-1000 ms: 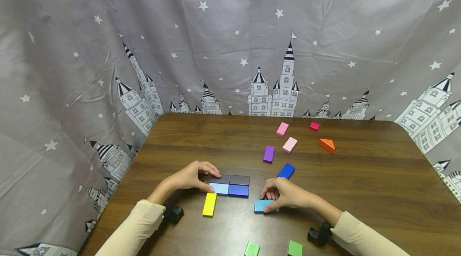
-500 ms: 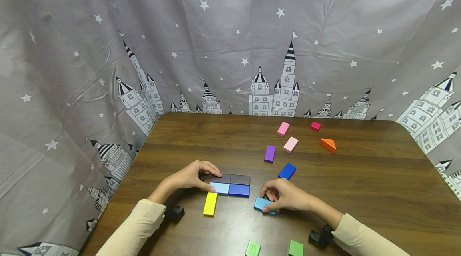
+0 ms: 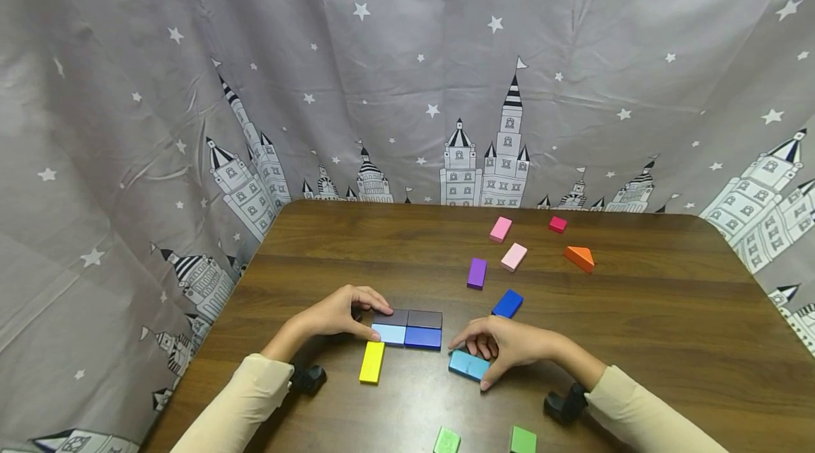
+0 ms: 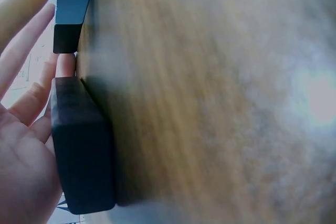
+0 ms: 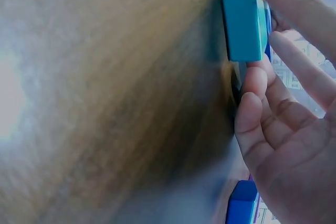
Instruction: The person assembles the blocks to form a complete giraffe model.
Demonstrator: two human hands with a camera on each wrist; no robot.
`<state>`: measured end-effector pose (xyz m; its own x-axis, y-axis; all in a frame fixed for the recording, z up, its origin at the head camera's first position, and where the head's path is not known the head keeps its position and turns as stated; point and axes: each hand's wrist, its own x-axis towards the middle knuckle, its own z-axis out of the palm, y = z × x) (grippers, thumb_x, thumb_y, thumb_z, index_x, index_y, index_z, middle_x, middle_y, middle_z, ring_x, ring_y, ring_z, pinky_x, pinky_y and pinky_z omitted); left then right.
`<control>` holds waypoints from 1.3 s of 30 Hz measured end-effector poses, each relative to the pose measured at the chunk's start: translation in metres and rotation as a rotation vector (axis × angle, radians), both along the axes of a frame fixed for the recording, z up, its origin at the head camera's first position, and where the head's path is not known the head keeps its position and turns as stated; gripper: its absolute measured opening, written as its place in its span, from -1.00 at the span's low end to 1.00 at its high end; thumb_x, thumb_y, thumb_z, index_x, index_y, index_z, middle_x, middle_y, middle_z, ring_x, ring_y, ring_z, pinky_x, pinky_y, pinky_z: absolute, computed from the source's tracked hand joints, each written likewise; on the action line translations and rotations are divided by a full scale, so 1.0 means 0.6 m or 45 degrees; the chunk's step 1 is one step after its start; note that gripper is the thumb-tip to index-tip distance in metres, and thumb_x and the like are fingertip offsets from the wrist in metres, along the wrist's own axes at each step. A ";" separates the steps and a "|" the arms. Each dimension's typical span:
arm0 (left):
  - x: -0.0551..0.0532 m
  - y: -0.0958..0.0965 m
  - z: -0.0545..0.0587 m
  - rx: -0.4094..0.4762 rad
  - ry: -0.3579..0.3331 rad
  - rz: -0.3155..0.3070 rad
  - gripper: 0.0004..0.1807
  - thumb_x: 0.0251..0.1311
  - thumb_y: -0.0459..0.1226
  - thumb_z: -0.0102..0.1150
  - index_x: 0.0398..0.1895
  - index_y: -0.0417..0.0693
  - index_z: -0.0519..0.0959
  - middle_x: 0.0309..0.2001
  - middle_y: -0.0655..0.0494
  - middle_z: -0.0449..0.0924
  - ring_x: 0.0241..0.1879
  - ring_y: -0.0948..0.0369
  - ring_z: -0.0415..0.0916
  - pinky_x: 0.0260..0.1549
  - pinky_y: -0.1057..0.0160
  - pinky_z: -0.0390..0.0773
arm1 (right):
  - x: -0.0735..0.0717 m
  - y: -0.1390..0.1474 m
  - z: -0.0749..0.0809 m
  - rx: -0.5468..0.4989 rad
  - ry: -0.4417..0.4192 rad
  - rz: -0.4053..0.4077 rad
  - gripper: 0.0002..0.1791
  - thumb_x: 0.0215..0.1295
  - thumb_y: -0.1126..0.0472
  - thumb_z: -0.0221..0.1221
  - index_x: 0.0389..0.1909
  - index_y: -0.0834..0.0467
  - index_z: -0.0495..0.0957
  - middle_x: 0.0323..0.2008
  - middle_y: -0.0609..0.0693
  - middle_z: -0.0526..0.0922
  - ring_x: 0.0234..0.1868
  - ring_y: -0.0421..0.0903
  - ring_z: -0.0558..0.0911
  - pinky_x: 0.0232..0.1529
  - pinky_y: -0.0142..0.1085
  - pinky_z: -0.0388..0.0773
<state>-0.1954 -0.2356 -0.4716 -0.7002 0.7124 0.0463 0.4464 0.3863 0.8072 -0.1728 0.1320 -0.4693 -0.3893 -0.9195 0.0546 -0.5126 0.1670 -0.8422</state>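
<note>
My left hand [image 3: 331, 313] spans the left end of four-sided block group: the fingertips touch a dark grey block [image 3: 393, 316], the thumb a light blue block [image 3: 389, 334]. A second dark grey block [image 3: 425, 319] and a blue block [image 3: 423, 337] adjoin them. A yellow block [image 3: 372, 362] lies just below the thumb. A dark block [image 4: 84, 145] stands near the left palm in the left wrist view. Around a teal-blue block [image 3: 468, 364], my right hand [image 3: 518, 343] has its thumb and index spread; the thumb lies at the near right corner, seemingly off it.
Beyond the right hand lie another blue block [image 3: 507, 304], a purple block [image 3: 477, 274], two pink blocks, a small red block [image 3: 557, 224] and an orange triangular block [image 3: 579, 258]. Two green blocks [image 3: 523, 439] lie nearest me. A grey curtain [image 3: 407, 71] hangs behind the wooden table [image 3: 356, 248].
The teal-blue block has turned slightly, its right end coming nearer to me. My right thumb has slid off its top and the fingers have spread. The left hand keeps its place.
</note>
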 end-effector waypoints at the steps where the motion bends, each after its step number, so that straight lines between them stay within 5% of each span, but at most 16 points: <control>1: 0.000 0.000 0.000 0.002 -0.001 0.001 -0.54 -0.03 -0.29 0.57 -0.01 -0.20 0.71 0.00 0.03 0.66 0.07 0.06 0.52 0.10 0.14 0.50 | -0.001 0.001 0.000 0.010 -0.003 0.008 -0.34 -0.05 0.25 0.56 0.14 0.24 0.57 -0.33 0.12 0.55 -0.43 0.00 0.50 -0.44 -0.40 0.50; 11: 0.000 0.000 0.000 -0.001 -0.004 0.001 -0.54 -0.03 -0.29 0.57 -0.01 -0.19 0.71 0.00 0.04 0.66 0.08 0.07 0.53 0.12 0.18 0.48 | -0.007 0.002 0.005 0.049 -0.110 0.042 -0.30 -0.11 0.46 0.52 0.16 0.27 0.54 -0.33 0.17 0.56 -0.42 -0.05 0.49 -0.42 -0.42 0.48; 18: -0.001 0.000 -0.001 0.006 0.006 -0.007 -0.55 -0.03 -0.29 0.57 -0.01 -0.20 0.71 -0.01 0.03 0.67 0.07 0.06 0.53 0.13 0.22 0.46 | -0.004 0.003 0.001 0.059 -0.110 -0.030 -0.34 -0.14 0.44 0.54 0.08 0.27 0.54 -0.36 0.14 0.60 -0.42 -0.18 0.48 -0.42 -0.44 0.45; 29: 0.001 0.000 0.002 -0.013 0.012 0.004 -0.54 -0.03 -0.28 0.57 -0.01 -0.19 0.71 0.00 0.05 0.66 0.07 0.06 0.53 0.15 0.21 0.45 | 0.012 0.001 -0.001 0.034 -0.055 -0.183 -0.33 -0.17 0.21 0.62 0.02 0.21 0.56 -0.34 0.06 0.60 -0.40 -0.15 0.50 -0.41 -0.45 0.45; 39: 0.000 0.000 0.001 -0.023 0.021 -0.002 -0.54 -0.03 -0.26 0.57 -0.01 -0.18 0.71 -0.01 0.05 0.66 0.07 0.07 0.53 0.13 0.19 0.47 | 0.013 0.000 -0.007 -0.047 0.052 -0.154 -0.36 -0.17 0.26 0.61 0.02 0.21 0.60 -0.10 0.04 0.59 -0.30 -0.03 0.59 -0.34 -0.33 0.59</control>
<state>-0.1956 -0.2355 -0.4710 -0.6981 0.7146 0.0451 0.4604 0.3998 0.7926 -0.1648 0.1322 -0.4738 -0.4941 -0.8630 0.1056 -0.5244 0.1990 -0.8279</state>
